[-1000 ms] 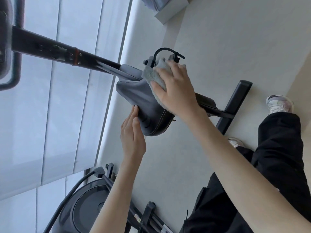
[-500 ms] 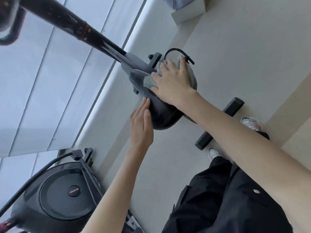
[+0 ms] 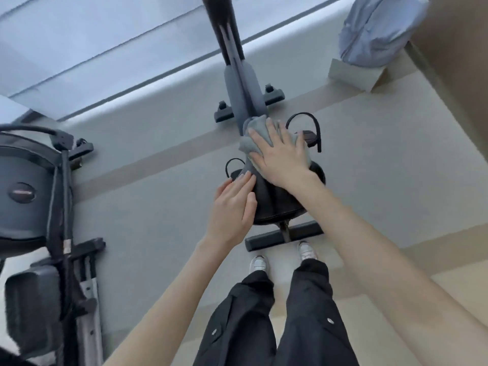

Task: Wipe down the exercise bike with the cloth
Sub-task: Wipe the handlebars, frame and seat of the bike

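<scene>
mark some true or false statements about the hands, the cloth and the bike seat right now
1. The right hand presses a grey cloth onto the front of the seat. True.
2. The left hand grips a spray bottle. False: it rests flat against the seat's left side and holds nothing.
3. The cloth lies on the floor. False: it is on the seat, under the right hand.
4. The person's shoes stand just behind the rear foot bar. True.
</scene>
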Demonstrator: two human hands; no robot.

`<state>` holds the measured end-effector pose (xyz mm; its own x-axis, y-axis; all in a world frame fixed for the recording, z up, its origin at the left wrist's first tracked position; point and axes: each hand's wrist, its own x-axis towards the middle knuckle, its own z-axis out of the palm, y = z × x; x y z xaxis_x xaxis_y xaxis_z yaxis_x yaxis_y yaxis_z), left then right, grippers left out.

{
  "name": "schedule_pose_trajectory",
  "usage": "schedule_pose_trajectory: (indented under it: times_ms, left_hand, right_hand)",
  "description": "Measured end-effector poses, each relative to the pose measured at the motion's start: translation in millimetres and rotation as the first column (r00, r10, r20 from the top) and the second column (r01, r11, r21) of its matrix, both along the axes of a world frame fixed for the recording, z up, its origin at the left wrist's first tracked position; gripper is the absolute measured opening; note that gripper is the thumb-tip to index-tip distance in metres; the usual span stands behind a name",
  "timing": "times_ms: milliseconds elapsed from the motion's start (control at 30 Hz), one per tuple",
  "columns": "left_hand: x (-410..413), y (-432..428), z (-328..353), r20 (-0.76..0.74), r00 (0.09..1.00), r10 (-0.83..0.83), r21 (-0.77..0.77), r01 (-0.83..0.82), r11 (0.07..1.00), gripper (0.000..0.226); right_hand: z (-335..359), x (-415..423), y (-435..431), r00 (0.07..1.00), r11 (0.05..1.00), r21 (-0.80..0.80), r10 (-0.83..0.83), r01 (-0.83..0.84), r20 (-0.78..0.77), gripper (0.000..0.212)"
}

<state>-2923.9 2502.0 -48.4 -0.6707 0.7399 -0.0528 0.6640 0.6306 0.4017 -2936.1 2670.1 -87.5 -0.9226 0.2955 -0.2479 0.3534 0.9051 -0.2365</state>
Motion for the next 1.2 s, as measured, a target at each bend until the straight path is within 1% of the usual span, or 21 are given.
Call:
schedule_pose_trajectory:
  times_ms: [67, 133, 233, 333, 367, 433, 500, 533, 600, 633, 667, 700, 767, 833, 933, 1033, 1133, 1200]
  left_hand:
    - [5.8, 2.2, 2.7, -0.034, 0.999, 0.041, 0.004, -0.041, 0.999, 0.054]
    - [14.1, 0.9, 2.8, -0.103, 0.992, 0.077, 0.033, -0.074, 0.997, 0.045]
    - [40.6, -5.9, -6.6, -0.194, 0.976, 0.098, 0.089, -0.082, 0.993, 0.036]
    - [71.6, -7.6, -19.0, -0.239, 0.964, 0.120, 0.113, -0.095, 0.989, 0.035]
    - [78.2, -6.4, -21.8, -0.251, 0.958, 0.138, 0.115, -0.112, 0.987, 0.036]
    - [85.2, -1.5, -25.3, -0.270, 0.944, 0.189, 0.116, -0.163, 0.980, 0.036]
    - [89.0, 4.5, -26.6, -0.293, 0.924, 0.245, 0.120, -0.218, 0.968, 0.036]
    - [90.8, 7.4, -27.1, -0.298, 0.918, 0.262, 0.123, -0.236, 0.964, 0.036]
    - [96.2, 11.5, -27.9, -0.300, 0.899, 0.320, 0.135, -0.293, 0.947, 0.036]
    - [97.9, 13.0, -28.1, -0.298, 0.892, 0.341, 0.143, -0.311, 0.940, 0.035]
    - [99.5, 14.0, -28.4, -0.295, 0.886, 0.357, 0.153, -0.325, 0.933, 0.035]
    - [101.7, 14.6, -28.7, -0.289, 0.884, 0.369, 0.162, -0.334, 0.928, 0.035]
    - [104.3, 14.3, -28.9, -0.285, 0.879, 0.382, 0.170, -0.346, 0.923, 0.034]
    - [105.0, 12.3, -28.3, -0.286, 0.879, 0.381, 0.177, -0.342, 0.923, 0.034]
    - [105.6, 5.6, -28.8, -0.285, 0.887, 0.364, 0.193, -0.319, 0.928, 0.034]
    - [103.9, -0.6, -30.9, -0.282, 0.898, 0.339, 0.197, -0.291, 0.936, 0.034]
    - [100.3, -4.5, -30.0, -0.274, 0.906, 0.322, 0.206, -0.272, 0.940, 0.034]
    - [96.1, -6.8, -28.5, -0.259, 0.916, 0.307, 0.224, -0.252, 0.941, 0.033]
  right_hand:
    - [0.0, -31.4, 10.5, 0.995, 0.993, -0.063, 0.098, -0.098, -0.003, 0.054]
    - [-1.3, -35.4, 11.3, 0.987, 0.985, -0.057, 0.161, -0.162, -0.015, 0.054]
    - [0.5, 4.8, 4.0, 0.955, 0.956, 0.026, 0.293, -0.292, -0.047, 0.054]
    - [10.1, 49.9, -0.1, 0.897, 0.907, 0.075, 0.422, -0.415, -0.134, 0.054]
    - [12.1, 54.1, 2.1, 0.879, 0.893, 0.092, 0.450, -0.441, -0.160, 0.054]
    - [13.1, 39.2, 11.5, 0.857, 0.867, 0.091, 0.498, -0.490, -0.132, 0.054]
    - [11.8, 2.0, 12.7, 0.852, 0.852, 0.076, 0.521, -0.517, -0.050, 0.051]
    - [9.6, -19.3, 10.2, 0.848, 0.844, 0.100, 0.529, -0.527, 0.000, 0.048]
    - [5.8, -51.3, -2.3, 0.815, 0.794, 0.185, 0.569, -0.579, 0.109, 0.048]
    - [5.8, -57.2, -7.2, 0.802, 0.775, 0.210, 0.583, -0.597, 0.129, 0.049]
    - [6.9, -55.1, -9.2, 0.792, 0.763, 0.219, 0.600, -0.608, 0.112, 0.048]
    - [8.0, -45.7, -8.2, 0.781, 0.758, 0.205, 0.622, -0.619, 0.060, 0.046]
    - [10.7, -14.7, -0.2, 0.746, 0.750, 0.144, 0.660, -0.646, -0.087, 0.044]
    - [14.7, 13.8, 8.4, 0.709, 0.723, 0.096, 0.690, -0.684, -0.148, 0.050]
    - [15.6, 24.4, 13.4, 0.683, 0.695, 0.088, 0.718, -0.713, -0.138, 0.054]
    - [16.0, -5.3, -2.4, 0.681, 0.688, 0.113, 0.725, -0.716, -0.099, 0.053]
    - [12.7, -38.9, -33.4, 0.716, 0.711, 0.088, 0.697, -0.698, 0.040, 0.039]
    - [12.4, -39.7, -39.5, 0.736, 0.733, 0.070, 0.676, -0.677, 0.038, 0.034]
